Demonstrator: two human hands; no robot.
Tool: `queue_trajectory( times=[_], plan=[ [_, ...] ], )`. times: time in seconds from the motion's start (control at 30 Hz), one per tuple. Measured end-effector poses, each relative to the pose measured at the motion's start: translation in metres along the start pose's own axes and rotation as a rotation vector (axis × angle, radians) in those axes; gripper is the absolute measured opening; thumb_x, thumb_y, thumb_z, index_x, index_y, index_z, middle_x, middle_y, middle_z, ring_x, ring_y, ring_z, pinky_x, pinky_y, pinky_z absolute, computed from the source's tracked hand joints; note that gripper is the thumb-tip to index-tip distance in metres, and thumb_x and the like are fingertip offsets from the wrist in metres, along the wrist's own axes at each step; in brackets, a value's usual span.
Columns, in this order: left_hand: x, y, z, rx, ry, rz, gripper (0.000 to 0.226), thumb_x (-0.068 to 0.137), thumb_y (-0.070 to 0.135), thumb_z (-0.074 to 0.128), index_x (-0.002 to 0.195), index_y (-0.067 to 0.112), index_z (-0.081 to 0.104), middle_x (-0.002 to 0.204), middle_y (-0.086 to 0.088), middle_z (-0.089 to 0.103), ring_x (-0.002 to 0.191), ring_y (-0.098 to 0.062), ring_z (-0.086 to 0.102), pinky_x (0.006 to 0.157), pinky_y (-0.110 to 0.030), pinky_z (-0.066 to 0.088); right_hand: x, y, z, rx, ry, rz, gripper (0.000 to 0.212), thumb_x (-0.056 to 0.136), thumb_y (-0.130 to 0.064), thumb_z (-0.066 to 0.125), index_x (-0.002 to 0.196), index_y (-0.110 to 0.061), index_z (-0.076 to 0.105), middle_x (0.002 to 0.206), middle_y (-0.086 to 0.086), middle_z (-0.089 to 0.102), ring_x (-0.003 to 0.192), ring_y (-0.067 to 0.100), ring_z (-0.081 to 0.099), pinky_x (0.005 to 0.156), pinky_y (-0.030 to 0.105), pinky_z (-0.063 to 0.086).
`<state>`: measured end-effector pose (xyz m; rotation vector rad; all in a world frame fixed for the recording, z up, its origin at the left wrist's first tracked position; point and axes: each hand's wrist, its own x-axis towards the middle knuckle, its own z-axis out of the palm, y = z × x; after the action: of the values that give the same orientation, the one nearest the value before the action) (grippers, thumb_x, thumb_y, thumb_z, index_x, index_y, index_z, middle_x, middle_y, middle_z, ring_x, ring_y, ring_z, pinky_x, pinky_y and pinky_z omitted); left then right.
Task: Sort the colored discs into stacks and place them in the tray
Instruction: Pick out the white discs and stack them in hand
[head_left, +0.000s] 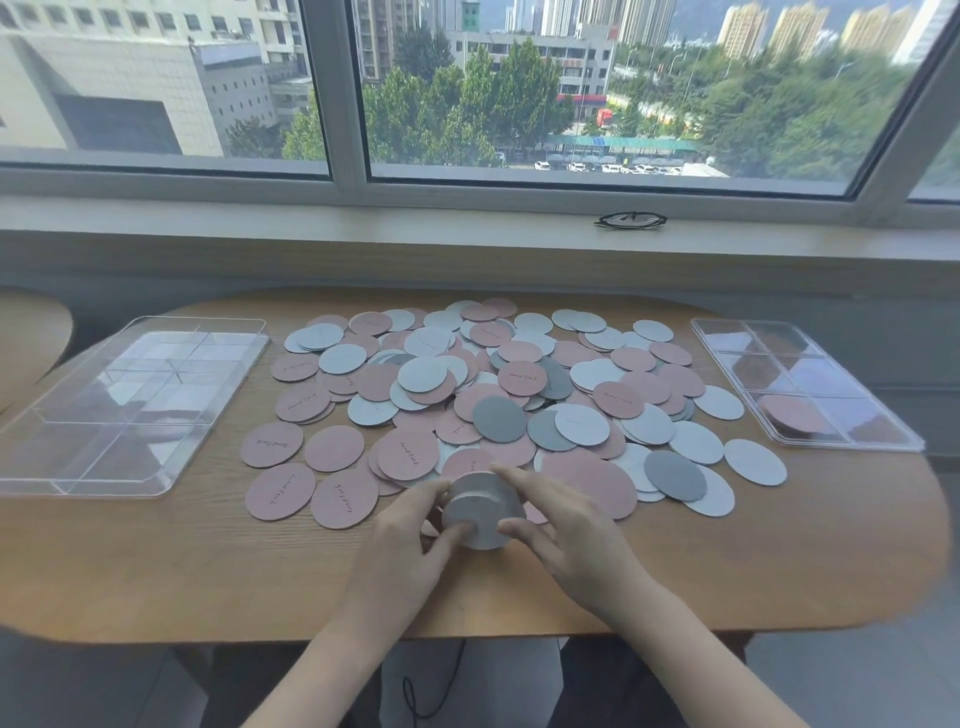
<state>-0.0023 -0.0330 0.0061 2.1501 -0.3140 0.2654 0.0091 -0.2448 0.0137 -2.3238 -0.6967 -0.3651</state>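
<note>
Single head-worn view, wide-angle, looking forward and down from the near edge of the counter (156, 571). Close above the hands (415, 525) at bottom centre, forearms entering from the near edge. Faces the window (597, 88) on the far side, with buildings and trees beyond. Takes in the counter from left end to right end, edges bowed by the lens. No second view to overlap.

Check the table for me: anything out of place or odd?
Nothing damaged. The discs remain a loose mixed heap. Both hands, left hand and right hand, hold a grey stack. The right tray holds pink discs.
</note>
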Motion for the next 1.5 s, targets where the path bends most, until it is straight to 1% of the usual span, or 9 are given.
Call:
queue_trajectory(
  times=[0.1,0.23,0.37,0.6,0.8,0.97,1.17,1.33,1.5],
  plan=[
    [0.000,-0.004,0.003,0.032,-0.042,0.065,0.033,0.085,0.018,0.076,0.112,0.029,0.062,0.104,0.017,0.060,0.084,-0.006,0.060,0.070,-0.009,0.043,-0.002,0.000,0.008,-0.208,0.034,-0.099,0.038,0.100,-0.026,0.049,0.138,-0.022,0.052,0.107,-0.004,0.065,0.093,0.017,0.057,0.081,0.036,0.048],
    [-0.001,-0.010,0.005,0.062,-0.111,0.062,0.038,0.091,0.026,0.068,0.125,0.037,0.056,0.110,0.015,0.063,0.100,-0.002,0.059,0.081,-0.018,0.047,0.002,-0.001,-0.004,-0.250,0.028,-0.164,0.036,0.102,-0.030,0.045,0.135,-0.020,0.057,0.111,-0.006,0.061,0.100,0.014,0.053,0.090,0.026,0.037],
    [-0.001,-0.007,0.004,0.054,-0.125,0.035,0.032,0.092,0.025,0.068,0.120,0.038,0.058,0.107,0.014,0.062,0.099,-0.002,0.058,0.081,-0.014,0.044,0.032,0.039,-0.031,-0.286,0.162,0.160,0.043,0.098,-0.037,0.046,0.132,-0.014,0.059,0.128,0.000,0.061,0.118,0.023,0.056,0.099,0.034,0.039],
    [-0.001,-0.003,0.001,0.017,-0.119,0.016,0.027,0.090,0.020,0.071,0.112,0.034,0.062,0.101,0.012,0.064,0.093,-0.001,0.057,0.074,-0.006,0.039,0.060,0.086,-0.046,-0.473,-0.272,0.493,0.061,0.100,-0.044,0.048,0.153,-0.019,0.031,0.162,0.000,0.027,0.148,0.017,0.025,0.119,0.037,0.019],
    [-0.001,-0.003,0.000,0.001,-0.128,0.005,0.027,0.091,0.020,0.070,0.113,0.032,0.063,0.103,0.011,0.065,0.094,-0.001,0.058,0.074,-0.006,0.039,0.048,0.084,-0.047,-0.638,-0.091,0.311,0.042,0.102,-0.047,0.039,0.117,-0.021,0.067,0.116,-0.002,0.071,0.106,0.023,0.062,0.105,0.035,0.033],
    [-0.001,-0.002,-0.001,-0.002,-0.138,-0.001,0.027,0.091,0.020,0.070,0.112,0.034,0.063,0.102,0.012,0.065,0.093,-0.003,0.058,0.074,-0.007,0.039,0.032,0.074,-0.048,-0.498,0.295,0.111,0.040,0.102,-0.036,0.039,0.082,-0.014,0.067,0.073,-0.004,0.066,0.072,0.022,0.059,0.079,0.035,0.040],
    [-0.001,0.001,-0.002,-0.013,-0.116,-0.002,0.026,0.088,0.017,0.072,0.110,0.030,0.066,0.098,0.008,0.066,0.084,-0.002,0.058,0.072,-0.007,0.039,0.021,0.007,-0.028,0.191,0.233,0.264,0.013,0.097,-0.026,0.062,0.093,-0.027,0.074,0.087,-0.022,0.071,0.084,0.005,0.064,0.073,0.018,0.047],
    [-0.002,0.002,-0.001,-0.007,-0.034,-0.030,0.047,0.086,0.018,0.076,0.128,0.033,0.061,0.103,0.016,0.068,0.078,0.015,0.055,0.072,-0.003,0.038,0.007,-0.008,-0.002,0.278,0.049,0.187,0.025,0.100,-0.034,0.055,0.120,-0.033,0.069,0.108,-0.024,0.069,0.103,-0.001,0.064,0.087,0.019,0.049],
    [-0.001,-0.002,0.001,0.049,-0.079,0.067,0.054,0.088,0.017,0.073,0.137,0.034,0.055,0.116,0.021,0.061,0.099,0.015,0.051,0.081,-0.003,0.036,0.003,-0.011,0.006,-0.091,-0.189,-0.094,0.059,0.104,-0.053,0.025,0.157,-0.028,0.023,0.132,-0.017,0.046,0.122,0.005,0.043,0.108,0.025,0.025]
  ],
)
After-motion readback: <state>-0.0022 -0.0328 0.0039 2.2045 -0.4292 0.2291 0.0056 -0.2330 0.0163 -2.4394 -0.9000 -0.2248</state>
